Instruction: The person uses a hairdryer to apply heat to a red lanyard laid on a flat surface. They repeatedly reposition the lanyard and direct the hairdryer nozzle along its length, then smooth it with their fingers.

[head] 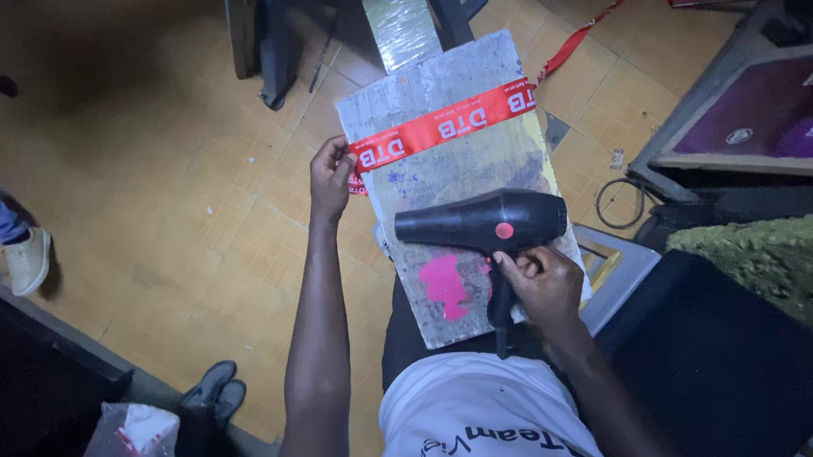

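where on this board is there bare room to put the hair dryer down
Bare board lies above the red ribbon, and between ribbon and hair dryer. Lower down is crowded: the right hand grips the dryer over a pink patch. The left hand pins the ribbon's end.

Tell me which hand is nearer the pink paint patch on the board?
Right. The right hand grips the hair dryer beside the pink patch; the left hand holds the red ribbon higher up.

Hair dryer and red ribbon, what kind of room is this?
Probably a small printing workshop. The right hand aims a black hair dryer at a paint-stained board with red ribbon, held by the left hand; framed screens stand nearby.
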